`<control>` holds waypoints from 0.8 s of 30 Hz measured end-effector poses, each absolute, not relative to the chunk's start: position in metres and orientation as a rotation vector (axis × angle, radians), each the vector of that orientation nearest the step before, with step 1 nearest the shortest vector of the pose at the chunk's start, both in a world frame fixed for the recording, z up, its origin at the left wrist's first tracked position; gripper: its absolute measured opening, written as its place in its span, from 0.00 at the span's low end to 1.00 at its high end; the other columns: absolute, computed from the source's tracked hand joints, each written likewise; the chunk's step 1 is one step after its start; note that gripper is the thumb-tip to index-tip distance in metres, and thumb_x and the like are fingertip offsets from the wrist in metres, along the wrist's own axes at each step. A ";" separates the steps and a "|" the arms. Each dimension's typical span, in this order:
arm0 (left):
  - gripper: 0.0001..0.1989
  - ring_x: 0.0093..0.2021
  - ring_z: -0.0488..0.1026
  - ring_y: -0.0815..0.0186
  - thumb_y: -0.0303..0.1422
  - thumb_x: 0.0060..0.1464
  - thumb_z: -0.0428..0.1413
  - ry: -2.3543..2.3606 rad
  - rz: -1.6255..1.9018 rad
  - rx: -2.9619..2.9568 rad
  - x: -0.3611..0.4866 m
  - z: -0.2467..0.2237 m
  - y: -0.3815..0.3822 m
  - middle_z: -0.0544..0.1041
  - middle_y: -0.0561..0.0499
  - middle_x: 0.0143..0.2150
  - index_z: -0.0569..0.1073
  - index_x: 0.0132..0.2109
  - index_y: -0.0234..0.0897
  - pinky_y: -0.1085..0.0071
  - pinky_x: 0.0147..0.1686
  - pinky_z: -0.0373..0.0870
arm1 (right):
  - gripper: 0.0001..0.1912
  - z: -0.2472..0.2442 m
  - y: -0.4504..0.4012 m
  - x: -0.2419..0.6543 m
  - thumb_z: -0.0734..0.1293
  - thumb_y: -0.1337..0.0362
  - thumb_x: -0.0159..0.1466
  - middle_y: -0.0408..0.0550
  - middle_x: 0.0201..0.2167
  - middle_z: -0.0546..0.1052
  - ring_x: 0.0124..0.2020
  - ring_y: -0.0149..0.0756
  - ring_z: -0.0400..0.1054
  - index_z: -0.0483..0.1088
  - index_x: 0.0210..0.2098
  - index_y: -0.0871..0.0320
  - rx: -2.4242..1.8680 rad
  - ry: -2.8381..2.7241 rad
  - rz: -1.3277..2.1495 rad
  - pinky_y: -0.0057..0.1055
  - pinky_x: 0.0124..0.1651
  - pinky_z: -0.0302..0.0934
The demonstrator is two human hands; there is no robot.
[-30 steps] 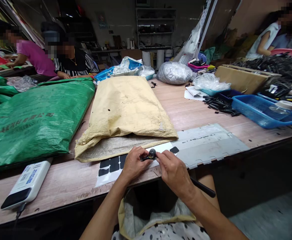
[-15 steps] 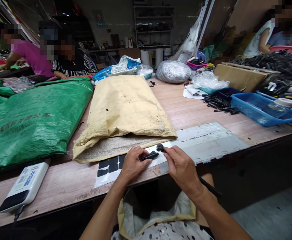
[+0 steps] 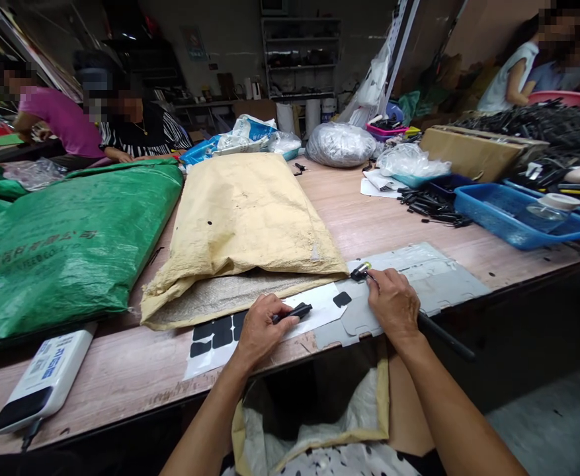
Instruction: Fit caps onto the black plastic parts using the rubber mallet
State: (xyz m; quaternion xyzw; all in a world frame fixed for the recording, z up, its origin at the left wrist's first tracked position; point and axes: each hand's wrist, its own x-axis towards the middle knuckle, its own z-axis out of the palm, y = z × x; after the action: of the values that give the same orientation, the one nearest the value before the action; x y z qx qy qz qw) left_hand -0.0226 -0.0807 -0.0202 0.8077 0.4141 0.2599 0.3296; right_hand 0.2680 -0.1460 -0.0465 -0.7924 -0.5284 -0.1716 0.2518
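Between thumb and fingers of my left hand (image 3: 264, 325) is a small black part (image 3: 299, 310), held above the white sheet. That white sheet (image 3: 314, 308) carries black stickers (image 3: 223, 330) at its left end and a single dark sticker (image 3: 342, 299) at its right. My right hand (image 3: 393, 301) is closed around a black rod (image 3: 446, 336) that sticks out behind the palm. Just past its fingertips is a small dark and shiny metallic piece (image 3: 360, 270), on or over the grey board (image 3: 431, 281).
A yellow sack (image 3: 250, 211) lies in front, a green sack (image 3: 71, 238) left of it. The power bank (image 3: 46, 377) is near the left edge. Black parts (image 3: 433, 208) and a blue tray (image 3: 522, 218) stand right. People sit behind the table.
My right hand has moved right, away from my left hand, onto the grey board. A dark sticker now shows on the white sheet. My left hand still holds the black part.
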 end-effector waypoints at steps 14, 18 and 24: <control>0.11 0.43 0.71 0.58 0.39 0.63 0.55 1.042 0.633 2.148 -0.025 -0.022 -0.078 0.77 0.49 0.36 0.83 0.40 0.43 0.63 0.45 0.64 | 0.12 -0.047 -0.148 0.262 0.64 0.64 0.69 0.50 0.39 0.75 0.40 0.41 0.62 0.76 0.48 0.55 -2.185 -1.394 -0.484 0.36 0.40 0.50; 0.12 0.43 0.71 0.58 0.39 0.63 0.54 1.039 0.633 2.158 -0.026 -0.023 -0.078 0.77 0.49 0.37 0.83 0.41 0.43 0.63 0.46 0.64 | 0.12 -0.047 -0.148 0.261 0.63 0.64 0.69 0.50 0.39 0.75 0.40 0.41 0.62 0.76 0.49 0.56 -2.186 -1.395 -0.481 0.36 0.41 0.50; 0.14 0.43 0.71 0.58 0.39 0.65 0.53 1.026 0.635 2.170 -0.026 -0.024 -0.076 0.77 0.49 0.37 0.83 0.41 0.42 0.63 0.46 0.64 | 0.12 -0.047 -0.148 0.262 0.64 0.64 0.69 0.50 0.39 0.75 0.40 0.41 0.63 0.76 0.49 0.56 -2.188 -1.394 -0.483 0.35 0.41 0.50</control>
State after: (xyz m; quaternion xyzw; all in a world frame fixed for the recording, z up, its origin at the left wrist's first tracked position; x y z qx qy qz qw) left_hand -0.0259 -0.0763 -0.0237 0.8270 0.3910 0.2418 0.3235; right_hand 0.2616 -0.1477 -0.0471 -0.8030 -0.5117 -0.1771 0.2489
